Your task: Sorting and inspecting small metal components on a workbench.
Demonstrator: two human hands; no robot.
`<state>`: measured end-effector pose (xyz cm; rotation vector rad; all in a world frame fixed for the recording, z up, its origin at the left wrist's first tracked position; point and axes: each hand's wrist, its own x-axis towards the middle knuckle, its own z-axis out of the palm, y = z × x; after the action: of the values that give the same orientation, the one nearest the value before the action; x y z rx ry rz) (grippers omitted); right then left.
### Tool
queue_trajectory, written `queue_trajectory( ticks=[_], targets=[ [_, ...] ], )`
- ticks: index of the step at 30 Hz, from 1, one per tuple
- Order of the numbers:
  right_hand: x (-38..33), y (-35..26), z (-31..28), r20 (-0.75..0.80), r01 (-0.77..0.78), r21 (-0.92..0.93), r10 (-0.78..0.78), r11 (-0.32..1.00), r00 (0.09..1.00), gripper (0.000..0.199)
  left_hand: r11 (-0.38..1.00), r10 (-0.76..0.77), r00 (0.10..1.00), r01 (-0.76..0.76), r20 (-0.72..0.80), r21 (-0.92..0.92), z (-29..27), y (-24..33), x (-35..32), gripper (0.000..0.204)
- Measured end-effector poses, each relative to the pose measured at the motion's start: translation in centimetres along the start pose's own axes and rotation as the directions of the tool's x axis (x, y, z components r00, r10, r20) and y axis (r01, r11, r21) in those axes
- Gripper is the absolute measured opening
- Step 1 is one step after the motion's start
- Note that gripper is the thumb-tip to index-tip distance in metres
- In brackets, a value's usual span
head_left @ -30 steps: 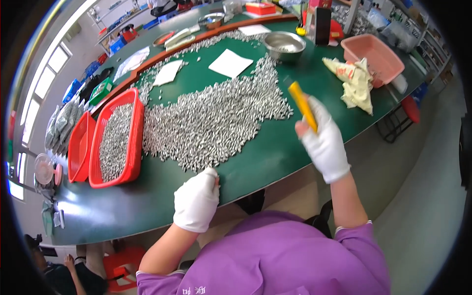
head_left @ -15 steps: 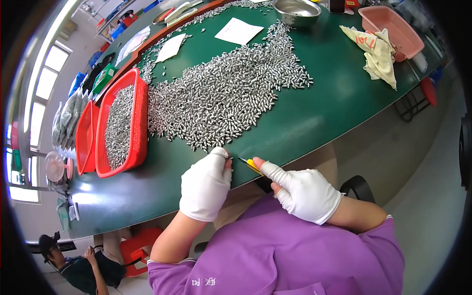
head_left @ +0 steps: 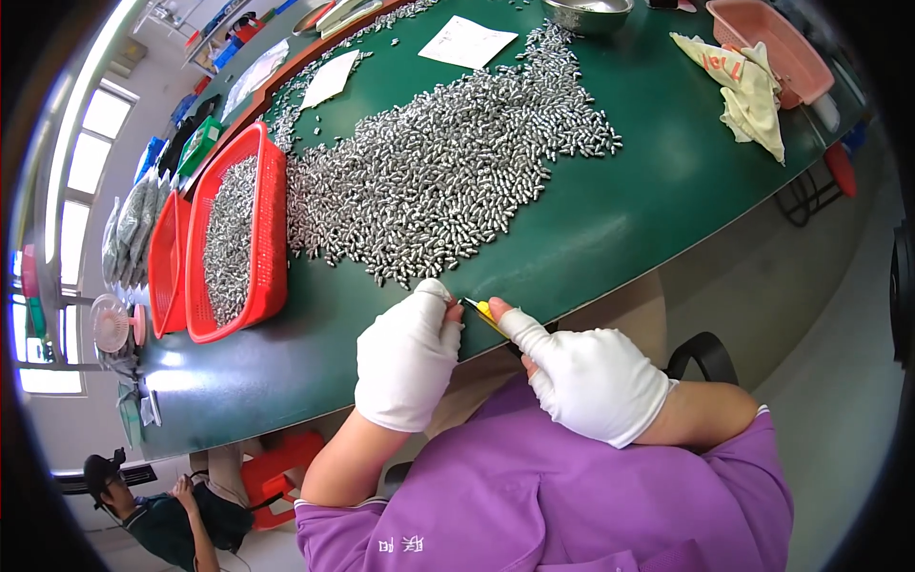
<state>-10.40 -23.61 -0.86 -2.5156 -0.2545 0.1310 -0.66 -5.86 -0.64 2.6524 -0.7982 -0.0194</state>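
1. The green table (head_left: 596,238) is the biggest thing on my feed. Reading the head view as a clock, it runs from nine o'clock over the top to three, its near edge passing just below the hands.
2. Across it, at twelve, I see a wide pile of metal pieces (head_left: 429,181), loosely spread; its nearest tip ends just beyond the left fingertips.
3. The red basket (head_left: 274,224), between nine and ten, stands beside the pile and holds more of the same pieces.
4. At four o'clock is the gloved right hand (head_left: 600,386), clamped round a tool, its bare thumb pressing along the top.
5. At seven is the gloved left hand (head_left: 405,367), thumb and finger pinched together, apparently on one metal piece. That piece is too small and covered for me to make out.
6. The yellow tool (head_left: 485,312) lies just off centre towards five, its dark tip at the left fingertips; whether it touches, I can't tell.
7. For good work here, I'd keep the pinch firm, steady both wrists, use short, light strokes and angle the tip away from bare skin.
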Motion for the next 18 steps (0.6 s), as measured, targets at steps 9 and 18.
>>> queue_trajectory(
  ticks=[9,18],
  targets=[
    [-0.07,-0.50,-0.66,0.041,-0.017,-0.034,0.018,0.999,0.999,0.070,0.999,-0.011,0.999,0.012,0.038,-0.030,-0.34,0.11,0.17,0.011],
    [0.14,-0.03,-0.57,0.052,-0.011,0.037,0.009,0.999,0.999,0.070,0.997,0.009,0.999,-0.006,0.047,-0.078,-0.37,-0.13,0.30,0.011]
  ],
)
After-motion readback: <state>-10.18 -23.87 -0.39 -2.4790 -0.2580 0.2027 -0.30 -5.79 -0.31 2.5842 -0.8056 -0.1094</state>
